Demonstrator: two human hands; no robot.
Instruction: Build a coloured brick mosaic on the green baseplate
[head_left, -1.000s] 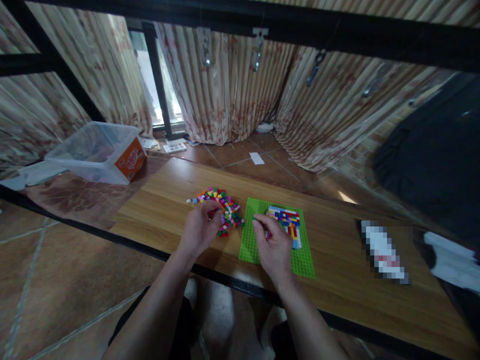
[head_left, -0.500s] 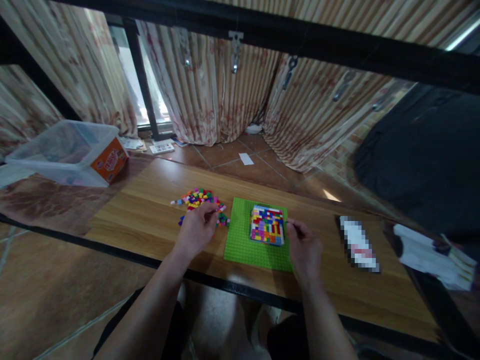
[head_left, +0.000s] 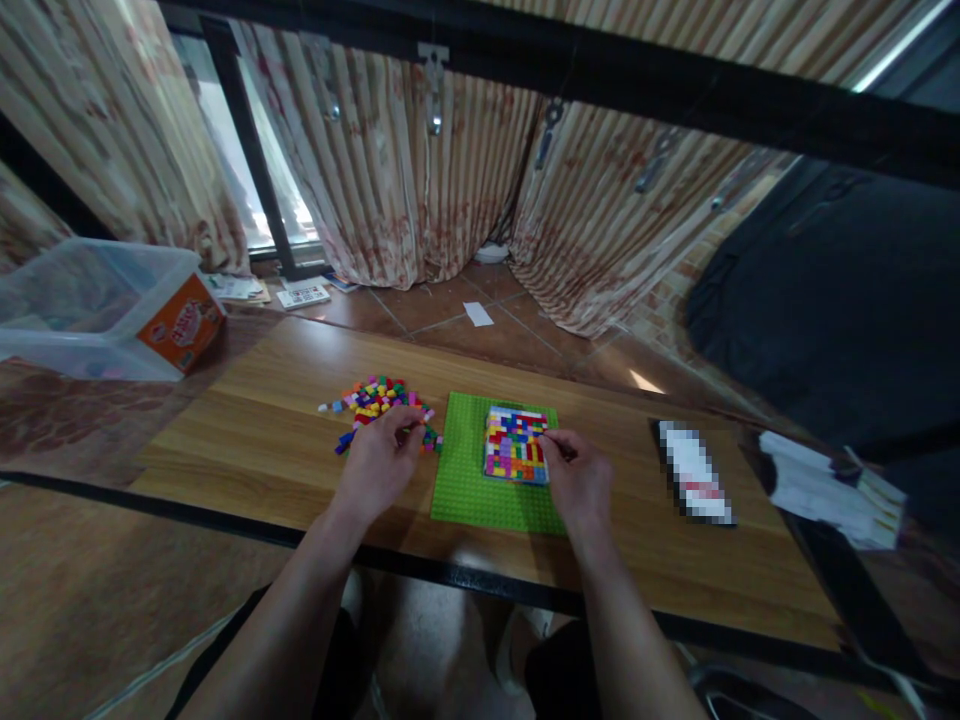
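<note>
A green studded baseplate [head_left: 459, 480] lies on the table, bearing a squarish block of many-coloured toy bricks [head_left: 516, 445]. My right hand [head_left: 579, 480] is at the block's right edge, thumb and finger pinched together; whatever is between the fingertips is too small to make out. To the left of the baseplate is a loose pile of small coloured toy bricks [head_left: 375, 395]. My left hand [head_left: 379, 460] hovers over the near side of this pile with its fingers closed in a pinch. What it holds, if anything, I cannot tell, and the hand hides part of the pile.
The wooden table [head_left: 247, 430] has a dark front edge. A clear plastic bin [head_left: 82, 300] with an orange label stands beyond its left end. A blurred-out flat object [head_left: 694, 475] lies on the right, with papers [head_left: 810, 480] past it. Curtains [head_left: 360, 180] hang behind.
My right hand has moved from beside the block onto its right edge. My left hand stays by the brick pile, fingers still pinched. The whole view has shifted slightly.
</note>
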